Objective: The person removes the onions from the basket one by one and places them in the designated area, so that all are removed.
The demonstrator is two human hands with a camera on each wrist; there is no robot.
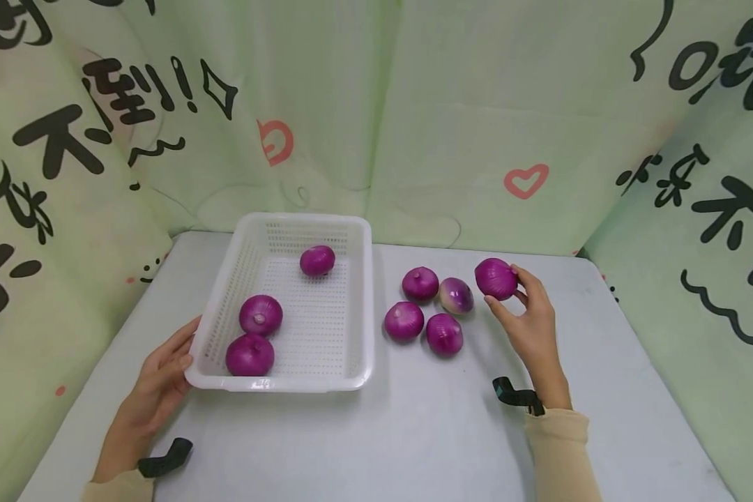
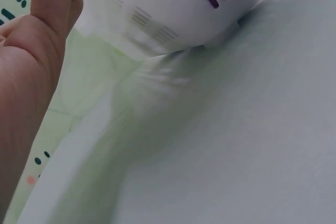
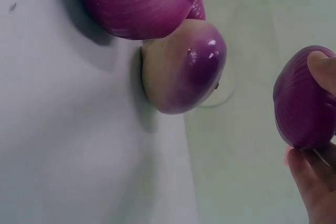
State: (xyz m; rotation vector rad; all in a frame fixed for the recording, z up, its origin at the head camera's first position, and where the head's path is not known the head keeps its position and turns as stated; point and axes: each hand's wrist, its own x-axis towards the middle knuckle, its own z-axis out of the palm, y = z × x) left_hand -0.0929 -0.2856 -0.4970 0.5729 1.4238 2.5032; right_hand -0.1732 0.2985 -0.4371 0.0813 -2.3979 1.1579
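1. Nearest to us, our left hand (image 1: pixel 160 380) rests with straight fingers against the near left corner of the white perforated plastic basket (image 1: pixel 358 307) on the pale grey table (image 1: pixel 414 432); the left wrist view shows the thumb lying flat on the basket wall, not curled round it.
2. Our right hand (image 1: pixel 530 321) pinches a round purple onion (image 1: pixel 496 278) between its fingertips (image 3: pixel 323 69) and thumb, held just above the table to the right of the basket.
3. The basket lies to the left of the held onion, its long axis running away from us; the right hand is the nearer one to the loose onions, the left to the basket.
4. Between the held onion and the basket sit four loose onions in a tight cluster: two near ones (image 1: pixel 404 321) (image 1: pixel 444 333), a far purple one (image 1: pixel 420 283), and a paler, half-white one (image 1: pixel 456 295) just beside the held onion. They stand on the direct line to the basket rim.
5. Inside the basket, two purple onions (image 1: pixel 260 314) (image 1: pixel 249 355) touch near the left front; a third (image 1: pixel 317 260) lies apart toward the far wall.
6. Beyond hangs a pale green printed curtain (image 1: pixel 414 104).
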